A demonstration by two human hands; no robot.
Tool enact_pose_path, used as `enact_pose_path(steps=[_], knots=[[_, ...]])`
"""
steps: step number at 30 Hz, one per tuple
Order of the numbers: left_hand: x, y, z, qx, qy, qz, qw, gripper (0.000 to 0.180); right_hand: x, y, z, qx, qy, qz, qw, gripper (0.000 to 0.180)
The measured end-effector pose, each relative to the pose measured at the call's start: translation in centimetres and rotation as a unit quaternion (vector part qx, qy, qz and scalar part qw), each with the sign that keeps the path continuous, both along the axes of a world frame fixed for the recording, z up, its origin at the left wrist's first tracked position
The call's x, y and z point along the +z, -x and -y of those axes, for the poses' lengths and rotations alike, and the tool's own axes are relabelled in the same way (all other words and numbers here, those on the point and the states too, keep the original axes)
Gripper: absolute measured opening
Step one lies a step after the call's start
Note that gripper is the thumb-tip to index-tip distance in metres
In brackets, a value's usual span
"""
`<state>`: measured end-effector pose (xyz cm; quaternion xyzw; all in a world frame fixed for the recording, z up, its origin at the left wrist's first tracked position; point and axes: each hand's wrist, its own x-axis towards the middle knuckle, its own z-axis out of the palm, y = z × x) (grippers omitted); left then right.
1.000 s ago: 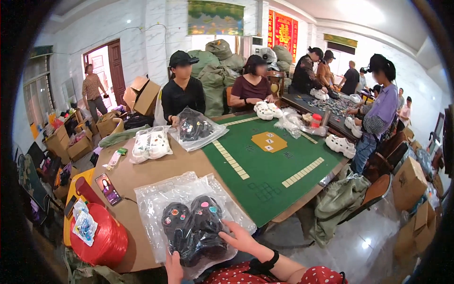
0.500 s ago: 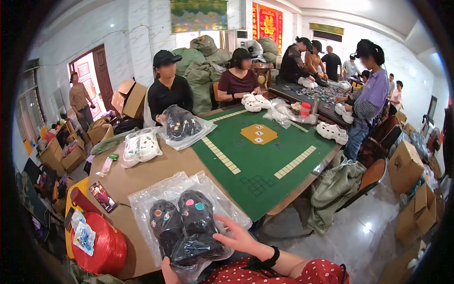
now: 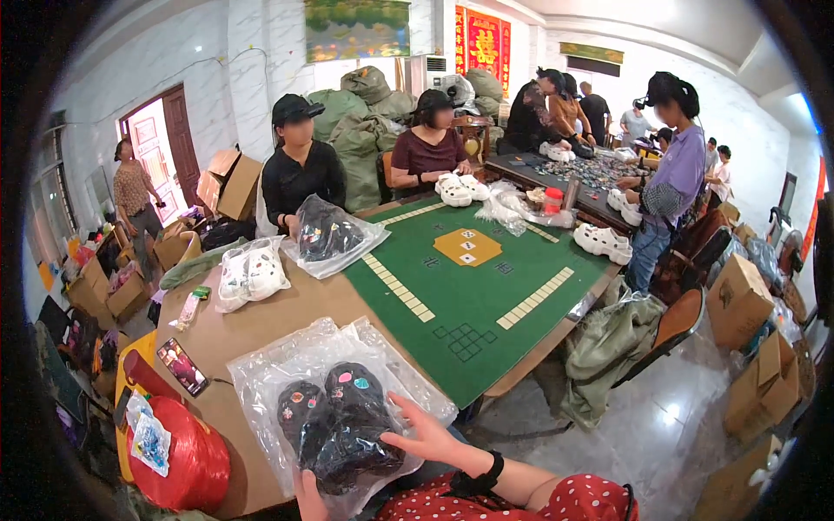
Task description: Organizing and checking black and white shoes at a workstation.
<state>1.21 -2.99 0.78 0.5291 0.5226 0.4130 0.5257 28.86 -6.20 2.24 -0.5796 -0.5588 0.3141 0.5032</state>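
A pair of black clogs (image 3: 347, 417) with colourful charms on the toes lies inside a clear plastic bag (image 3: 261, 365) at the near edge of the brown tabletop. My left hand (image 3: 310, 497) is at the bag's lower left edge, its thumb upright against the plastic and its other fingers mostly hidden. Along the bag's right side rests my right hand (image 3: 427, 431), open, with fingers stretched and apart over the plastic. Another empty-looking layer of clear plastic spreads beneath the bag.
Bagged white clogs (image 3: 252, 273) and bagged black clogs (image 3: 328, 236) lie farther back. A phone (image 3: 182, 366) and a red twine roll (image 3: 180, 456) are on my left. Co-workers sit and stand around the green mat (image 3: 469, 321); loose white clogs (image 3: 603, 243) lie on its right edge.
The toes of the black clogs have sunk lower in the bag. Both my hands keep nearly the same places. The seated person in maroon has turned their head aside.
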Motion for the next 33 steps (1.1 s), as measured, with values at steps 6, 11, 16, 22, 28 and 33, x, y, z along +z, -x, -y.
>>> enact_pose_path(steps=[6,11,16,22,28,33], knots=[[-0.6,1.4,-0.6,-0.055,-0.063,-0.106,0.991,0.064,0.3,-0.5,0.5,-0.025,0.002,0.054,0.998,0.089],[3.9,0.3,0.5,-0.005,-0.209,-0.235,0.949,0.100,1.1,-0.1,1.5,-0.047,-0.047,0.107,0.992,0.089],[5.5,0.5,1.6,-0.073,-0.369,-0.328,0.866,0.092,4.0,0.3,2.7,0.049,-0.150,0.224,0.962,0.081],[6.1,-0.1,1.9,-0.140,-0.412,-0.372,0.820,0.061,2.6,-0.7,2.5,0.114,-0.094,0.319,0.936,0.068],[4.3,-0.4,0.8,-0.138,-0.372,-0.343,0.852,0.069,3.7,-1.5,3.0,0.049,-0.062,0.329,0.941,0.079],[4.0,0.1,0.7,-0.136,-0.364,-0.342,0.855,0.071,5.4,-2.2,3.8,0.006,0.022,0.257,0.966,0.096]])
